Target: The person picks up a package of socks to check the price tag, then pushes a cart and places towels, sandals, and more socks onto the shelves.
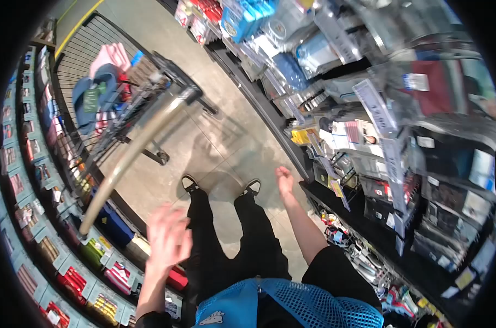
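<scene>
My left hand (168, 235) is raised at the lower left, blurred by motion. Its fingers are somewhat apart and nothing shows in them. The pale handlebar (125, 156) of a black wire shopping cart (76, 63) is closest to it, without contact. My right hand (284, 180) hangs over the floor beside the right-hand shelves, empty, with loosely bent fingers. Inside the cart lie blue slippers (84, 104) with a green tag and a pink item (110, 57). The pink item's kind I cannot make out.
Packaged goods with price labels (374, 104) fill the shelves (335, 199) on the right. Curved racks (26, 180) of small packages line the left. My shoes (251, 187) stand on the concrete floor (220, 131) between them. I wear a blue mesh vest (313, 306).
</scene>
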